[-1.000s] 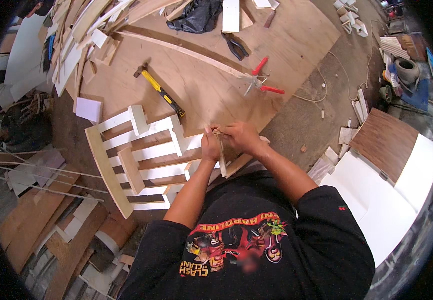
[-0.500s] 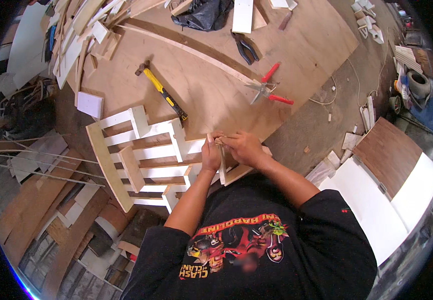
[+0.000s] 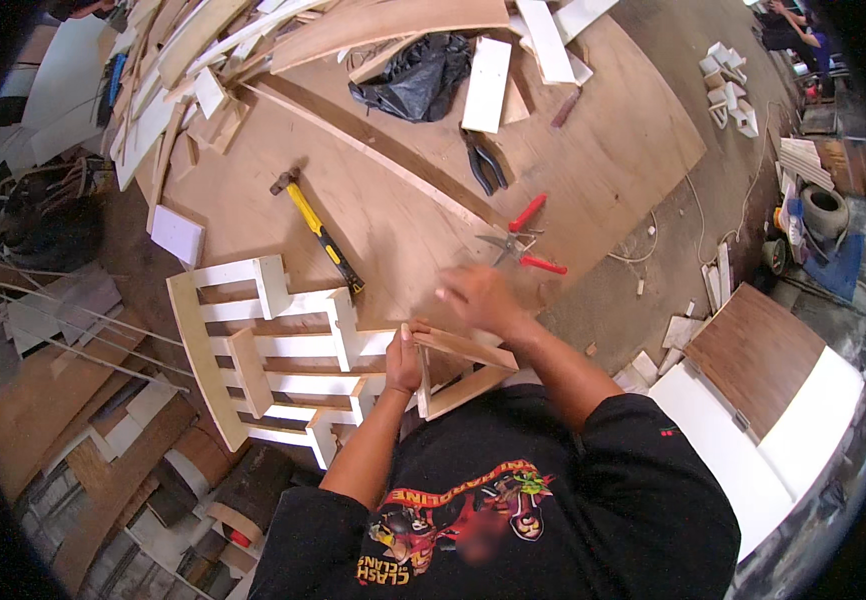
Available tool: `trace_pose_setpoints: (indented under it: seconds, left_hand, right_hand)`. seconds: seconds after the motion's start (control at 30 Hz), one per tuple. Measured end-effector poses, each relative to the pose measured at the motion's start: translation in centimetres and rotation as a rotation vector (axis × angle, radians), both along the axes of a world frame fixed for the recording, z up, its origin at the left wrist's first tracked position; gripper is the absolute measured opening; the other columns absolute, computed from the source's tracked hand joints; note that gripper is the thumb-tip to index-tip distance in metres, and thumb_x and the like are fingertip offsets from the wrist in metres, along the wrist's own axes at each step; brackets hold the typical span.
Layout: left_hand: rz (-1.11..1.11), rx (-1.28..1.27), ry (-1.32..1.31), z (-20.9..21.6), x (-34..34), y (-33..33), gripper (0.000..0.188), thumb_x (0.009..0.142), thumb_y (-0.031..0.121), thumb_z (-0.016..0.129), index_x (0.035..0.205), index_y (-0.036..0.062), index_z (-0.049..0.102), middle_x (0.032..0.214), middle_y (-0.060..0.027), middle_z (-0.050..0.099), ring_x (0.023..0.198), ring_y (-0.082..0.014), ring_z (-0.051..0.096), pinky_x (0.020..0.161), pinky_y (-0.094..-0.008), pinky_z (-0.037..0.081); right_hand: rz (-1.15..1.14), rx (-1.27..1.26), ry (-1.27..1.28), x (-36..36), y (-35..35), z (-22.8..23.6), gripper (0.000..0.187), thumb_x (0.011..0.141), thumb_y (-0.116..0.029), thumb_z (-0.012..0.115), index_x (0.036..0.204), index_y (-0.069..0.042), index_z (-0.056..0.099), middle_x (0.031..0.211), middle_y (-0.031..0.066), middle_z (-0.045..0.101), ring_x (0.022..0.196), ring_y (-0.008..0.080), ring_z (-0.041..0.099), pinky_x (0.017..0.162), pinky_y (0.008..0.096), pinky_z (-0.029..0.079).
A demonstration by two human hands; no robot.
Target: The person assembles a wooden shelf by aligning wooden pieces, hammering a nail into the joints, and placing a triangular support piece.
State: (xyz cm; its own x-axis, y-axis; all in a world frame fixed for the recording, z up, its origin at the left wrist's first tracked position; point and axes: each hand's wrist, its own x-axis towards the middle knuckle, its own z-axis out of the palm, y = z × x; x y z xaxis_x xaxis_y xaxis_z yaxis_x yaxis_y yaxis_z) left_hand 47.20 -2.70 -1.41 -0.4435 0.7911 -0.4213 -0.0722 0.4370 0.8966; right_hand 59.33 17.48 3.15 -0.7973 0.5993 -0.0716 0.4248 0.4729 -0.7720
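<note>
A slatted white wooden frame (image 3: 293, 346) with short upright pieces lies at the front left of the worktable. Its right end, a small box-like wooden frame (image 3: 465, 392), rests close against my body. My left hand (image 3: 405, 362) is closed around the near-left corner of that box frame. My right hand (image 3: 488, 300) hovers above and beyond it, smeared by motion, so its fingers are unclear. Just past the right hand lie red-handled cutting pliers (image 3: 525, 240), spread apart. A hammer (image 3: 319, 232) with a yellow and black handle lies beyond the slatted frame.
Dark-handled pliers (image 3: 485, 164), a black plastic bag (image 3: 421, 80) and white boards (image 3: 490, 85) lie at the table's far side. Scrap wood (image 3: 168, 75) is heaped at the far left. A brown and white panel (image 3: 758, 360) stands at right, and a person (image 3: 803, 40) is far back.
My right hand has lifted off the wood and moved up toward the red-handled pliers. The box frame now shows more openly beside my left hand, which stays on it.
</note>
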Motion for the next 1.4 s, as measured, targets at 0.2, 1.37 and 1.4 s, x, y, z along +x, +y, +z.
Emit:
trace_pose_setpoints:
  seconds: [0.2, 1.37, 1.4]
  left_hand:
    - [0.048, -0.01, -0.007, -0.9, 0.0, -1.4, 0.053, 0.112, 0.035, 0.029, 0.104, -0.0034, 0.064, 0.117, -0.0195, 0.066, 0.114, -0.0285, 0.06, 0.105, -0.0394, 0.043]
    - [0.001, -0.089, 0.156, 2.0, -0.3, 0.2, 0.042, 0.11, 0.031, 0.039, 0.105, -0.0016, 0.066, 0.1, -0.022, 0.068, 0.099, -0.0396, 0.065, 0.092, -0.043, 0.05]
    - [0.011, -0.091, 0.166, 2.0, -0.1, 0.2, 0.043, 0.11, 0.032, 0.039, 0.106, -0.0014, 0.066, 0.099, -0.0223, 0.068, 0.098, -0.0395, 0.065, 0.09, -0.043, 0.05]
  right_hand:
    - [-0.159, 0.198, -0.036, -5.2, 8.8, -0.9, 0.03, 0.086, -0.02, 0.073, 0.113, -0.008, 0.071, 0.105, 0.0146, 0.07, 0.095, 0.0365, 0.065, 0.081, 0.046, 0.053]
    - [0.17, 0.228, 0.019, -6.5, 1.7, -2.2, 0.014, 0.082, -0.019, 0.072, 0.093, -0.01, 0.068, 0.088, 0.0108, 0.067, 0.089, 0.0335, 0.066, 0.076, 0.047, 0.053]
    - [0.15, 0.222, -0.001, -6.2, 2.5, -1.7, 0.016, 0.082, -0.019, 0.073, 0.094, -0.01, 0.068, 0.089, 0.0115, 0.068, 0.089, 0.0339, 0.066, 0.076, 0.0472, 0.054]
